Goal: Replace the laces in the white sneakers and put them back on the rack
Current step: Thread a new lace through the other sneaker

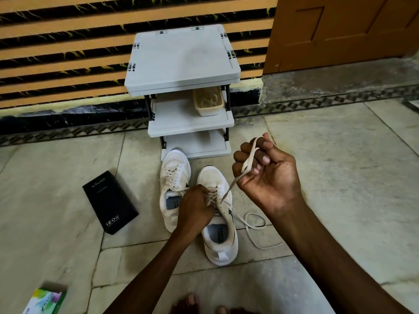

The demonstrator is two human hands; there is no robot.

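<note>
Two sneakers stand on the floor directly before the rack, on none of its shelves. The left sneaker is laced, its toe at the front edge of the bottom shelf. The right sneaker sits just beside it, nearer to me.

Grip state:
- My left hand is clenched round the crossed lacing at the right sneaker's tongue.
- My right hand is raised above that sneaker, fingers curled round a loop of the lace, which runs taut down to the eyelets.
- A loose tail lies curled on the floor just right of that sneaker.

Probable faults:
1. The curl in the loose tail may tighten into a knot if I draw it through without straightening it.
2. A hard pull may tip the right sneaker against the left sneaker, since I restrain it by the lacing only.
3. Pulling one side alone may leave the ends unequal.
4. The lace may slip through my right fingers.

Surroundings: the floor is pale stone slabs with open joints. A black box lies well left of the sneakers, and a colourful carton lies nearer me on that side. A basket occupies the right end of the rack's middle shelf. The rack backs onto a striped wall, with a wooden door to its right.
</note>
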